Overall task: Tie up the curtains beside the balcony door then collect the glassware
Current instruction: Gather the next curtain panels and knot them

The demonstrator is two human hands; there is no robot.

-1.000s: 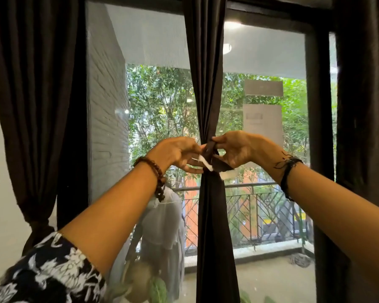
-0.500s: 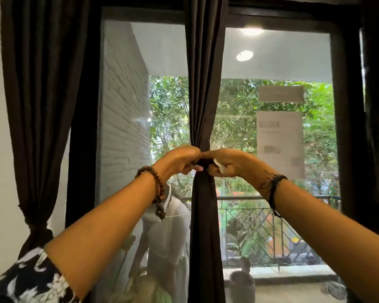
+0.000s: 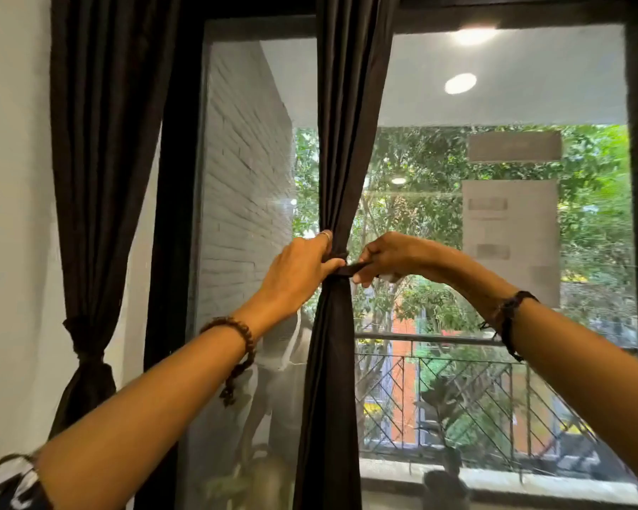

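- Door point(image 3: 512, 252): glazed, dark frame; balcony railing visible through it.
- Side curtain point(image 3: 100, 178): left of the door, already tied.
- Curtain point(image 3: 347, 141): hangs at mid-door, gathered at a waist.
- Left hand point(image 3: 299, 266): fingers wrapped round the gathered curtain.
- Right hand point(image 3: 391, 254): pinches the tie point(image 3: 350, 268) just right of the waist.

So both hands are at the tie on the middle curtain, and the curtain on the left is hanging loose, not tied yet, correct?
Not quite. In the head view both hands, left and right, are at the tie on the middle curtain, but the left curtain is already tied.
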